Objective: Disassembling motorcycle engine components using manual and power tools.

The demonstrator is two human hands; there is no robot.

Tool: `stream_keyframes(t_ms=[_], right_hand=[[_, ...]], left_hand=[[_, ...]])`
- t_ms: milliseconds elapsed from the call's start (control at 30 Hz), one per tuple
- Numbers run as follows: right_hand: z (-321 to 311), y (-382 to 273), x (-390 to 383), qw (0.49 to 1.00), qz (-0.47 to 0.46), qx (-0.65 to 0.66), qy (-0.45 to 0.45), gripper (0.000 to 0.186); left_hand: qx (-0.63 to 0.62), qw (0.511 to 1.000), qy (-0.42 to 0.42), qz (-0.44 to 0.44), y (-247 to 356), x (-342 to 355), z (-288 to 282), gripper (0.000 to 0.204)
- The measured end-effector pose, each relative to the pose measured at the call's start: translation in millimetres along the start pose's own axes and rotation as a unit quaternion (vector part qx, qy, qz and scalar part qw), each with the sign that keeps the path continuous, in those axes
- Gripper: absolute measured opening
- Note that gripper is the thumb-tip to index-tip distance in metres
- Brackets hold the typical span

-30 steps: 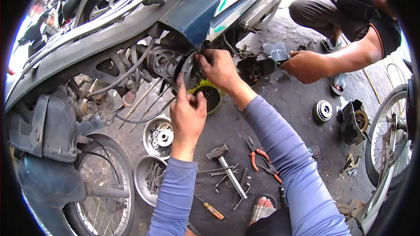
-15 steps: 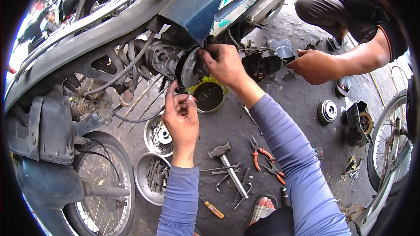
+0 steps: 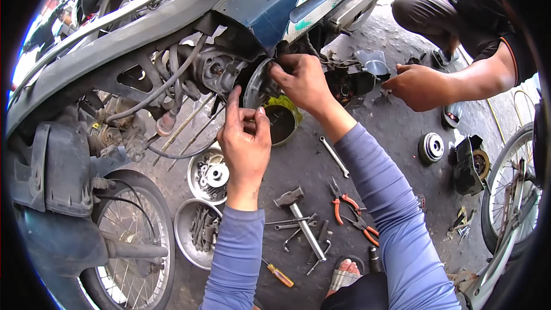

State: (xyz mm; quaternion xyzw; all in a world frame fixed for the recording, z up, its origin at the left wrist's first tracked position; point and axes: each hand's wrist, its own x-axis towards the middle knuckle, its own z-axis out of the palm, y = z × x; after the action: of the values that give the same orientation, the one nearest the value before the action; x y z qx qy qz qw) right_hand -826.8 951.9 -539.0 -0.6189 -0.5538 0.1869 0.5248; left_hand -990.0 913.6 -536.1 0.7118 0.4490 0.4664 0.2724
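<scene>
A motorbike lies tilted across the top of the head view, its engine (image 3: pixel 221 72) exposed. My right hand (image 3: pixel 301 80) grips the rim of a round metal cover (image 3: pixel 256 83) at the engine's side. Just below that cover my left hand (image 3: pixel 245 140) is raised, index finger up against the cover's lower edge, thumb and fingers pinched together. Whether something small sits in that pinch I cannot tell. Both my forearms wear blue-grey sleeves.
A yellow-rimmed bowl of dark oil (image 3: pixel 282 120) sits under the engine. Two metal bowls (image 3: pixel 208 175) (image 3: pixel 195 232) hold several parts. A hammer (image 3: pixel 301 218), orange-handled pliers (image 3: pixel 344 204), a wrench (image 3: pixel 334 156) and a screwdriver (image 3: pixel 279 275) lie on the concrete. Another person's hand (image 3: pixel 422 86) works at right. The front wheel (image 3: pixel 129 252) stands lower left.
My left hand has risen from near the bowl toward the round cover, its index finger now touching the cover's lower edge. My right hand stays on the cover.
</scene>
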Motion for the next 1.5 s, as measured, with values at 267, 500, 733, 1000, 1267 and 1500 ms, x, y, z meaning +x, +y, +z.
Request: stream_keyframes(t_ms=[267,500,733,1000,1267,1500], right_hand=[[-4.2,5.6,-2.3,0.997,-0.038,0.069,-0.018,0.027],[0.0,0.2,6.6,0.999,-0.045,-0.005,-0.007,0.026],[-17.0,-7.8,-12.5,0.993,-0.061,0.084,-0.063,0.018],[-24.0,-11.7,-22.2,0.997,-0.080,-0.004,0.005,0.025],[-46.1,28.1,-48.3,0.982,-0.190,-0.011,-0.013,0.036],[-57.9,18.2,-68.1,0.981,-0.178,-0.056,-0.049,0.034]], left_hand=[[0.069,0.996,0.038,0.030,-5.5,16.8,5.2,0.018],[0.147,0.980,0.106,0.084,-12.0,31.7,12.1,0.014],[0.105,0.982,0.128,0.089,-8.4,15.6,13.4,0.015],[0.122,0.983,0.069,0.120,-19.8,13.5,8.4,0.012],[0.052,0.996,-0.010,0.073,-15.4,-2.2,3.5,0.011],[0.024,0.993,-0.033,0.115,-15.0,-50.9,-1.9,0.013]])
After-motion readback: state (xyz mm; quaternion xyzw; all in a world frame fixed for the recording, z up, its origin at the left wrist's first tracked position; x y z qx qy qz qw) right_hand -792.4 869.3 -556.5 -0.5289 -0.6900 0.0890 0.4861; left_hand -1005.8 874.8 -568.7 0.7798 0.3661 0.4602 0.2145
